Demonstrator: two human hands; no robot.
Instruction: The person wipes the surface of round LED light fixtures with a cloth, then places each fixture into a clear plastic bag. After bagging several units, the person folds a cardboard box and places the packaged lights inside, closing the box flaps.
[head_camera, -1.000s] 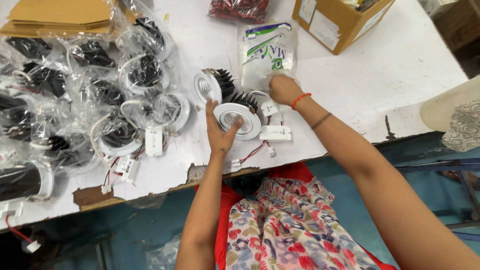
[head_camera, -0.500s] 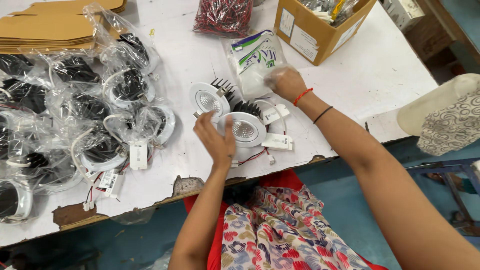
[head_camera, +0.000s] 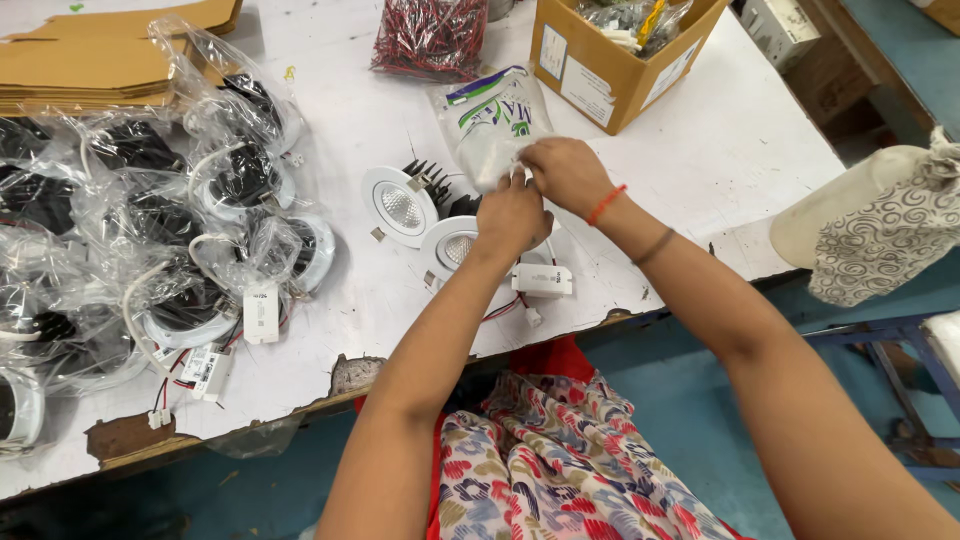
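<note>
We find both hands on the printed plastic pouch (head_camera: 492, 125), upper centre of the frame: left hand (head_camera: 512, 215) and right hand (head_camera: 566, 172) pinch its lower edge. Two white downlights (head_camera: 400, 207) lie unbagged just below on the bench (head_camera: 700, 170), a driver (head_camera: 542, 280) beside them. We judge bagging partly done: many bagged downlights (head_camera: 160, 230) fill the left

Bagged lamps (head_camera: 150, 230) crowd the table's left side. Two bare lamps (head_camera: 400, 205) and a driver (head_camera: 542, 280) sit under the hands. A box (head_camera: 610, 60) blocks the far side. Bare table (head_camera: 730, 160) lies open on the right.
</note>
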